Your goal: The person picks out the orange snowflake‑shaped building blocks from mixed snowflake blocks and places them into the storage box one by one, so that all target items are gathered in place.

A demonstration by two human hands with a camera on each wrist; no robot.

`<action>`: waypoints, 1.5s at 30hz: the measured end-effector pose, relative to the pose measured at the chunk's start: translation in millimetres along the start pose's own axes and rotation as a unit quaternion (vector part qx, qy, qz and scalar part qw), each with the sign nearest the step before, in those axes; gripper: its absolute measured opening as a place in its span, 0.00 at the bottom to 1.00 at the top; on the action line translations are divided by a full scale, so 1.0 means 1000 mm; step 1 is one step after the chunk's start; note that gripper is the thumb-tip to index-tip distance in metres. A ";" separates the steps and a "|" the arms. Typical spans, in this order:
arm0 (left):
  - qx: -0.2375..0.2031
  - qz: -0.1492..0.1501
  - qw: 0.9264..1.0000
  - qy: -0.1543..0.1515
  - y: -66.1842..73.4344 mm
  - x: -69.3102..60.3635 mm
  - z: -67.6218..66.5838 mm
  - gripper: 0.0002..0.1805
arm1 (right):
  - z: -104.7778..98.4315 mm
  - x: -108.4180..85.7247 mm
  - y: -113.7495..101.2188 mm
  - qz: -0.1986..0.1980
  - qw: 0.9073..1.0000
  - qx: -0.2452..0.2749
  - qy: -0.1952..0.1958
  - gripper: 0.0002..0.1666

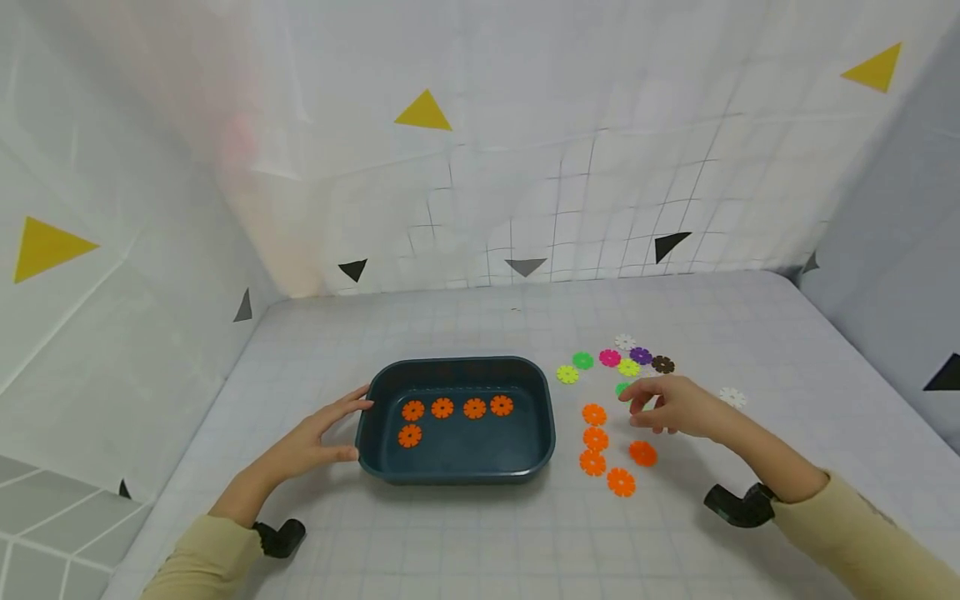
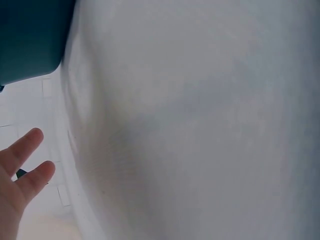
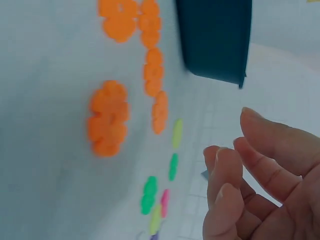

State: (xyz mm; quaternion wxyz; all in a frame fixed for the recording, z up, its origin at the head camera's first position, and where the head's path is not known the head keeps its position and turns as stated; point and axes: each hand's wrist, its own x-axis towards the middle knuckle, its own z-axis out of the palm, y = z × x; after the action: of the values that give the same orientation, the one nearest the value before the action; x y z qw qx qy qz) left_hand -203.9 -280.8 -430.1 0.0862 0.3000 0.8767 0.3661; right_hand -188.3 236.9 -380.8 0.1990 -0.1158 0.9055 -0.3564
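A dark teal tray (image 1: 480,452) sits on the table with several orange flower-shaped plastic discs (image 1: 474,408) lying flat in it, most in a row and one below the row's left end. My left hand (image 1: 303,446), fingers spread and relaxed, is at the tray's left side; whether it touches the rim I cannot tell. Above the table, right of the tray, hovers my right hand (image 1: 678,406) with loosely bent fingers. The right wrist view shows nothing between its thumb and fingers. Several more orange discs (image 1: 595,438) lie below and left of it, and a green disc (image 1: 622,389) is partly hidden behind its fingertips.
Beyond the right hand are scattered discs: yellow (image 1: 567,375), green (image 1: 582,360), pink (image 1: 610,357), purple (image 1: 641,356), brown (image 1: 663,364) and white (image 1: 625,342). Another white disc (image 1: 732,397) lies farther right. White walls stand behind and at both sides of the table.
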 end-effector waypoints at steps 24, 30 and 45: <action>-0.002 0.004 1.000 -0.004 0.001 -0.001 -0.001 0.35 | 0.030 -0.001 0.026 0.039 0.996 -0.074 -0.021 0.12; 0.003 0.002 1.000 -0.005 0.001 0.000 -0.001 0.35 | 0.033 -0.003 0.025 0.042 0.995 -0.084 -0.017 0.12; 0.011 0.002 1.000 -0.005 0.004 0.001 -0.002 0.35 | 0.020 0.001 0.036 0.075 0.995 0.016 -0.060 0.07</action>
State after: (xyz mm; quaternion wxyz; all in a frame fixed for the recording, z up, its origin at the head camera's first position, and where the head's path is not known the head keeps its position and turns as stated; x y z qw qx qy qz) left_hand -203.2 -279.1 -425.6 0.0863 0.3042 0.8798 0.3549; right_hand -182.7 250.7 -419.0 0.2810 -0.0651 0.8922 -0.3475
